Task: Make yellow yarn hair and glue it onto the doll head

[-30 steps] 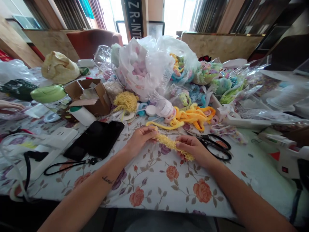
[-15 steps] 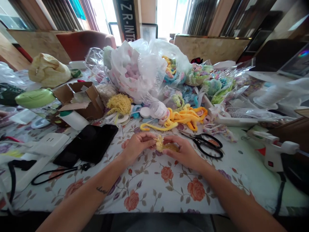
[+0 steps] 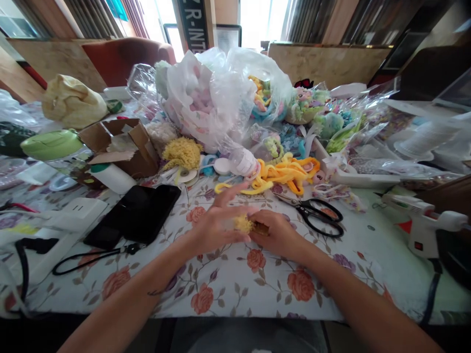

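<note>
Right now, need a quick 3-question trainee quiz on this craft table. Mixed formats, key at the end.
1. True or false: the black-handled scissors lie between the phone and the left hand.
2. What does the right hand pinch? A) yellow fuzzy piece B) a tape roll C) a cardboard flap
3. Fill in: the left hand's fingers are ___ (spread or curled shut).
Key: 1 false, the black-handled scissors lie on the tablecloth to the right of the right hand. 2 A. 3 spread.
</note>
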{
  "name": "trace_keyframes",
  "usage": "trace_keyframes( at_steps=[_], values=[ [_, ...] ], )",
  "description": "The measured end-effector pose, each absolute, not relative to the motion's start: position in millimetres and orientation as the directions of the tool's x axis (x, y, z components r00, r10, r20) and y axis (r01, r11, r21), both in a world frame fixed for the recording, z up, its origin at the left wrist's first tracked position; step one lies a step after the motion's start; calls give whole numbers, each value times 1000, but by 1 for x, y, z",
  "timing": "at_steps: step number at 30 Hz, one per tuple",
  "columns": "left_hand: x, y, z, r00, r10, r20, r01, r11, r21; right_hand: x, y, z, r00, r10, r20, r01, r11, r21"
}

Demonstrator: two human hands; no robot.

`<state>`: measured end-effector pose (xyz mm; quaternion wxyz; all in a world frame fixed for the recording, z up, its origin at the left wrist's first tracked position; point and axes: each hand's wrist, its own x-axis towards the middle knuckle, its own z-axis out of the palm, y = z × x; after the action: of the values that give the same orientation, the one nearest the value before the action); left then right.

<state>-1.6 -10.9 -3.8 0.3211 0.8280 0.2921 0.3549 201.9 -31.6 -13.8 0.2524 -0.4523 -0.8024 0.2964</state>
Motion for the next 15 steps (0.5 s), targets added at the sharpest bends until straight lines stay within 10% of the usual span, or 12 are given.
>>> trace_keyframes(
  at_steps=[15],
  values=[
    [-6,-4,-4,358,917,-179,239,95,966,214,-28,-20,-345,939,-2,481,174,-859]
  ],
)
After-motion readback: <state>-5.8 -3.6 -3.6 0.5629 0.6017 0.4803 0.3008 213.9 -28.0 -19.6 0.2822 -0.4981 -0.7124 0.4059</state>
